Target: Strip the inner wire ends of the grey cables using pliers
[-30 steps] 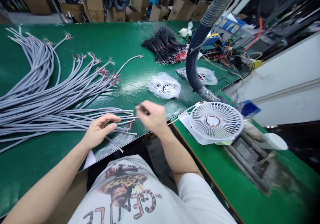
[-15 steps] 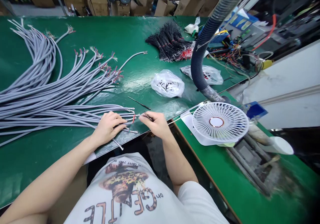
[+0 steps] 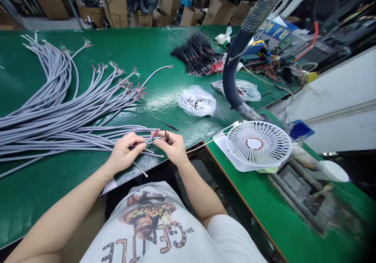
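My left hand (image 3: 127,150) is closed on the end of a grey cable, close to the front edge of the bench. Thin red and green wires (image 3: 153,136) fan out of that cable end between my two hands. My right hand (image 3: 172,147) has a small dark two-pronged tool (image 3: 167,137) tucked in it, its kind unclear. Its thumb and forefinger reach to the loose wires; whether they pinch one is hard to make out. Several grey cables (image 3: 96,137) lie under and beside my left hand. A thin dark pointed rod (image 3: 165,123) rests just beyond my right hand.
Grey cables with stripped ends (image 3: 88,87) cover the bench's left side. Beyond my hands are clear plastic bags (image 3: 197,100) of small parts and bundled black wires (image 3: 196,55). A ribbed hose (image 3: 232,71) hangs at right, above a white fan (image 3: 258,143).
My right hand has moved left, toward my left hand, and its fingers are now at the coloured wires. The dark tool has tilted more upright. The view has shifted slightly.
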Demonstrator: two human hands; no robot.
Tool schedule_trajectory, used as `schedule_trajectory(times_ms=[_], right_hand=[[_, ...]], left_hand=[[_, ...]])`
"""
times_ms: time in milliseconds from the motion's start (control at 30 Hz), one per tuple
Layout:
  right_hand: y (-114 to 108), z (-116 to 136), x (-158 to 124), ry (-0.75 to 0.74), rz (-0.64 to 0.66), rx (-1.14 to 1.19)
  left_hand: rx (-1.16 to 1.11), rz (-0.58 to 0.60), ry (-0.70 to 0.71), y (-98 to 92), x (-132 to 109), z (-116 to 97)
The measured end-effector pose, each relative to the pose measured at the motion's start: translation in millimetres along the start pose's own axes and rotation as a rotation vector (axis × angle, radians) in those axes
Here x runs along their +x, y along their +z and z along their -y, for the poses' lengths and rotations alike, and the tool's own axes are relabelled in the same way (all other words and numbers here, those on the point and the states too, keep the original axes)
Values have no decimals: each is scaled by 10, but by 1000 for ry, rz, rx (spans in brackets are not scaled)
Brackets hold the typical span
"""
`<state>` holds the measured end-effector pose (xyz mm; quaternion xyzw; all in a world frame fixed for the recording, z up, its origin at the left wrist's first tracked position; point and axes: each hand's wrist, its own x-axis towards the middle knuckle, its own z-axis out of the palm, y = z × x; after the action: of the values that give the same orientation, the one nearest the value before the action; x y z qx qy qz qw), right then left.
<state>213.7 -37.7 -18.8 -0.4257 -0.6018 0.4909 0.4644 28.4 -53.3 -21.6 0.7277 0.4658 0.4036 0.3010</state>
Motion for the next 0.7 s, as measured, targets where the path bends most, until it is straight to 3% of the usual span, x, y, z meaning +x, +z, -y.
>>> schedule_trajectory(times_ms=[100,233,433,567,700], right_hand=[[65,45,-9,-41,32,-67],[177,84,7,-63,-91,-97],[201,6,106,64,-116,294],[8,-100,189,14,-185,442],[-342,-233,267,-30,-300,318]], left_hand=[[-36,-45,-16,-24,-13,-17],[-7,-70,27,-45,-7,-42],[107,-75,187,-62,4,-63],[78,-78,142,-103,-33,-48],[19,-318,31,-275,98,-137]])
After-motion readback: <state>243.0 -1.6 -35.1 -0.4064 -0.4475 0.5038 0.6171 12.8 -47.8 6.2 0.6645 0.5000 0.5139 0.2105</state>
